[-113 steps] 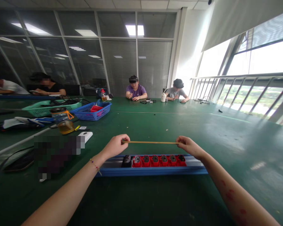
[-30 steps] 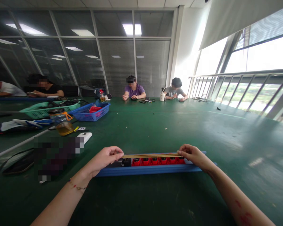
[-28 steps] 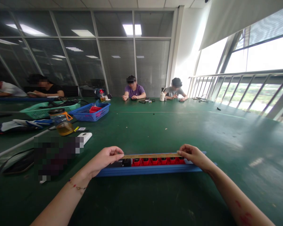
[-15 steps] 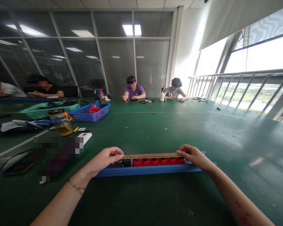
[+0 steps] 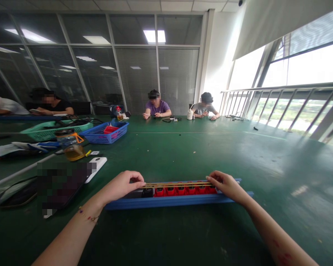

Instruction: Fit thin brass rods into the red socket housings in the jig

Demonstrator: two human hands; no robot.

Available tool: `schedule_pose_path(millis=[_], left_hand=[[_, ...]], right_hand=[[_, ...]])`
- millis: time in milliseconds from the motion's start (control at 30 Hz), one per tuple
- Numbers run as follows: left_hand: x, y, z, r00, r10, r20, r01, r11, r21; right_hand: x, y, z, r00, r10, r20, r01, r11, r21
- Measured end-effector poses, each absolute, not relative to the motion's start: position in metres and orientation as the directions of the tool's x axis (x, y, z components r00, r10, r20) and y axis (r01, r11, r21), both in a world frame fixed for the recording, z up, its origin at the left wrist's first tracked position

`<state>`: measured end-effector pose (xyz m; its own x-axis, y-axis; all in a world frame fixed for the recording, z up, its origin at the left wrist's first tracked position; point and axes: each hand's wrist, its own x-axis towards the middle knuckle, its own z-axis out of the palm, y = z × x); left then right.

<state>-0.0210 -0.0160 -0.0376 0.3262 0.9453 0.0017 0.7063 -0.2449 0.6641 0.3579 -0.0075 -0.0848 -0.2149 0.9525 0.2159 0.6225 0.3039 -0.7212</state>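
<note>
Both hands pinch a thin brass strip (image 5: 177, 183), left hand (image 5: 121, 186) and right hand (image 5: 224, 184) clamped on its ends, seating it over red sockets inside the blue rail (image 5: 172, 201) on the green counter (image 5: 183, 155); next likely calls for even downward pressure.

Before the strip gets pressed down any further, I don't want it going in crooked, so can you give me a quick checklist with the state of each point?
1. Left hand pinches the left end of the thin brass strip: ok.
2. Right hand pinches the right end: ok.
3. Strip runs lengthwise along the row of red modules in the blue rail: ok.
4. Strip level, not sagging between the hands: ok.
5. Strip seated in the module slots: cannot tell, too thin to see contact.
6. Rail flat on the green table: ok.
</note>
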Motion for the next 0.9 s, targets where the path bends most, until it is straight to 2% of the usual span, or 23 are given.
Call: schedule_pose_path(millis=[100, 200, 300, 433, 533, 633, 767, 900], left_hand=[[-0.019, -0.017, -0.029, 0.317, 0.935, 0.159, 0.777, -0.352, 0.522], [-0.017, -0.021, -0.02, 0.382, 0.886, 0.264, 0.821, -0.457, 0.344], [-0.017, -0.024, -0.009, 0.445, 0.828, 0.34, 0.809, -0.535, 0.243], [-0.027, -0.022, 0.007, 0.402, 0.766, 0.501, 0.839, -0.528, 0.134], [-0.037, -0.011, 0.014, 0.32, 0.737, 0.595, 0.872, -0.475, 0.119], [-0.042, 0.008, 0.006, 0.276, 0.732, 0.623, 0.898, -0.427, 0.104], [-0.038, 0.038, -0.023, 0.295, 0.794, 0.532, 0.888, -0.433, 0.154], [-0.029, 0.062, -0.055, 0.331, 0.853, 0.404, 0.871, -0.441, 0.217]], right_hand=[[0.357, -0.01, -0.081, -0.234, 0.93, 0.282, 0.683, 0.364, -0.634], [0.357, -0.012, -0.08, -0.241, 0.916, 0.32, 0.724, 0.39, -0.57], [0.358, -0.012, -0.08, -0.233, 0.909, 0.345, 0.754, 0.393, -0.526], [0.358, -0.012, -0.08, -0.202, 0.885, 0.419, 0.793, 0.399, -0.46], [0.358, -0.013, -0.077, -0.183, 0.846, 0.501, 0.786, 0.432, -0.442], [0.362, -0.015, -0.071, -0.22, 0.811, 0.543, 0.768, 0.487, -0.416], [0.371, -0.015, -0.068, -0.317, 0.808, 0.496, 0.727, 0.543, -0.42], [0.379, -0.013, -0.068, -0.34, 0.847, 0.408, 0.723, 0.513, -0.463]])
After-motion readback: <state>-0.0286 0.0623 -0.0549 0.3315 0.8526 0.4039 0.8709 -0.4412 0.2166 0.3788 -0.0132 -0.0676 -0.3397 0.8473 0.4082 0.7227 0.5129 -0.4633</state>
